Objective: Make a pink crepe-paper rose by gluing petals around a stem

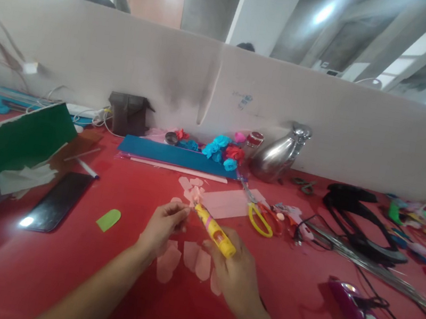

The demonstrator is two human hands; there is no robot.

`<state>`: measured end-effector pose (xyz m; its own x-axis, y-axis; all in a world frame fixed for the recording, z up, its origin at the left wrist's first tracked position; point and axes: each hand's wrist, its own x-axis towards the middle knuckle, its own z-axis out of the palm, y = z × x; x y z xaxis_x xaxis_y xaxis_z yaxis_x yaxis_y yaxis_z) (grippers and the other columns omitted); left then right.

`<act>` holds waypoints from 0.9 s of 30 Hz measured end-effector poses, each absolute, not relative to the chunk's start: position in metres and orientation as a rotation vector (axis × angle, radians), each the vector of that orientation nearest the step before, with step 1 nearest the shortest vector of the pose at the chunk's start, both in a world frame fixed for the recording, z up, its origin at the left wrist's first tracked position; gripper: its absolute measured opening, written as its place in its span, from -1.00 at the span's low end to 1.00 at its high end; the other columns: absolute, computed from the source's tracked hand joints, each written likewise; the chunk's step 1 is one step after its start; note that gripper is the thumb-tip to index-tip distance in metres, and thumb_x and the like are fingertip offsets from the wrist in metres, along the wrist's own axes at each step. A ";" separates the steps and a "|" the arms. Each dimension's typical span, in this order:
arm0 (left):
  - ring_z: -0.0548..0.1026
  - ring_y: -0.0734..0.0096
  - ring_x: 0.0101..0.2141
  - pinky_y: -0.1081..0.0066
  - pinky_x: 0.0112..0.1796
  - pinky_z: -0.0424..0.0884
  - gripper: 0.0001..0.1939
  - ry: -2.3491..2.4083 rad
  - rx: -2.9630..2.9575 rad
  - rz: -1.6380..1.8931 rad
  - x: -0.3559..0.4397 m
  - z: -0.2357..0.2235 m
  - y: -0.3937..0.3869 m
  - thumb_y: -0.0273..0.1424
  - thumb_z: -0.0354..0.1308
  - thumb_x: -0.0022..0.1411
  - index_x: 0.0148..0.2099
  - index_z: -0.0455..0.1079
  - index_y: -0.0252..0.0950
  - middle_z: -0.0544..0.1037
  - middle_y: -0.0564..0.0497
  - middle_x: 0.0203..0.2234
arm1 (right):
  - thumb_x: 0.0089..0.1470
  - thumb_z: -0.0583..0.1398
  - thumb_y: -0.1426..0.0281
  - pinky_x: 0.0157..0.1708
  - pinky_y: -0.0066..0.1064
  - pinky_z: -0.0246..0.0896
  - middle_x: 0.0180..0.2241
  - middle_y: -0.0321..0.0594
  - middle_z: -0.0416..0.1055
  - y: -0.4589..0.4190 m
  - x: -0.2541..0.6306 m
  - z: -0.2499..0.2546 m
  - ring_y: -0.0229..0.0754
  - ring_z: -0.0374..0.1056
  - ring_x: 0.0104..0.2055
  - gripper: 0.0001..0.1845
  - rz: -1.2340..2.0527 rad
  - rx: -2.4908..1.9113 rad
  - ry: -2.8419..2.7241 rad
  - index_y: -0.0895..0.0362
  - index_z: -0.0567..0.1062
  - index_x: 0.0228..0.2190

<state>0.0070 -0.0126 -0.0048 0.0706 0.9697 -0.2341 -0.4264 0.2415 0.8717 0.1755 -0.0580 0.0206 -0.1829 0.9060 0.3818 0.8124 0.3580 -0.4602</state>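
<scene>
My right hand point(236, 279) is wrapped round a yellow glue gun point(210, 226) with a pink band, its tip pointing up and to the left. Its nozzle is close to a small gathered pink paper flower point(196, 195). The fingers of my left hand point(164, 225) are pinched together at the lower edge of that flower; the exact grip is partly hidden. Pink paper petals point(168, 264) lie below and between the hands, some covered by the right hand. More petals and a pink paper strip point(226, 203) are beyond them. A light green rounded template point(108, 220) lies to the left.
Yellow-handled scissors point(260, 220) lie beyond my right hand. A phone point(56, 202) and green board point(15, 158) are left. At the back stand blue and red paper flowers point(220, 149) and a steel jug point(278, 154). A purple device point(364, 315) with cords lies right.
</scene>
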 end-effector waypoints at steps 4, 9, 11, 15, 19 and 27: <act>0.22 0.66 -0.67 0.57 -0.58 0.09 -0.72 0.984 0.690 1.188 0.007 -0.003 -0.013 -0.24 0.28 -0.10 -0.40 0.39 -0.35 0.33 0.13 -0.66 | 0.16 0.04 0.25 -0.42 -0.42 0.24 -0.41 -0.18 0.45 -0.058 0.174 0.020 -0.14 0.41 -0.36 -0.79 0.230 -1.500 -1.994 0.11 0.36 -0.28; 0.21 0.68 -0.67 0.58 -0.58 0.09 -0.72 0.972 0.681 1.199 0.008 -0.004 -0.012 -0.24 0.29 -0.11 -0.41 0.41 -0.35 0.32 0.14 -0.66 | 0.16 0.03 0.22 -0.44 -0.42 0.24 -0.44 -0.20 0.43 -0.060 0.175 0.019 -0.16 0.40 -0.42 -0.76 0.256 -1.515 -1.987 0.12 0.35 -0.28; 0.20 0.68 -0.67 0.58 -0.59 0.08 -0.73 0.969 0.686 1.205 0.007 -0.005 -0.011 -0.24 0.28 -0.10 -0.42 0.41 -0.35 0.32 0.14 -0.66 | 0.16 0.03 0.22 -0.45 -0.43 0.23 -0.45 -0.21 0.43 -0.061 0.176 0.018 -0.17 0.39 -0.44 -0.77 0.247 -1.506 -1.989 0.11 0.35 -0.29; 0.19 0.69 -0.67 0.58 -0.60 0.06 -0.75 0.975 0.695 1.205 0.006 -0.006 -0.011 -0.25 0.27 -0.08 -0.44 0.40 -0.35 0.31 0.13 -0.65 | 0.15 0.05 0.24 -0.44 -0.43 0.23 -0.42 -0.21 0.43 -0.062 0.178 0.017 -0.16 0.40 -0.39 -0.79 0.203 -1.488 -2.002 0.11 0.35 -0.28; 0.21 0.68 -0.66 0.58 -0.58 0.09 -0.75 0.964 0.695 1.217 0.006 -0.008 -0.011 -0.25 0.27 -0.07 -0.41 0.42 -0.34 0.33 0.12 -0.64 | 0.16 0.05 0.28 -0.41 -0.43 0.25 -0.38 -0.20 0.43 -0.064 0.180 0.018 -0.17 0.40 -0.36 -0.83 0.218 -1.450 -1.988 0.10 0.34 -0.27; 0.20 0.68 -0.65 0.57 -0.58 0.11 -0.74 0.969 0.701 1.200 0.007 -0.008 -0.011 -0.25 0.28 -0.09 -0.40 0.45 -0.34 0.34 0.12 -0.63 | 0.14 0.06 0.35 -0.37 -0.42 0.24 -0.35 -0.22 0.43 -0.063 0.178 0.012 -0.18 0.39 -0.33 -0.88 0.244 -1.456 -2.052 0.10 0.33 -0.26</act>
<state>0.0065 -0.0107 -0.0076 0.0692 0.9687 -0.2383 -0.4371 0.2441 0.8657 0.1784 -0.0626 0.0124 -0.2142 0.9053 0.3669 0.7942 0.3801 -0.4741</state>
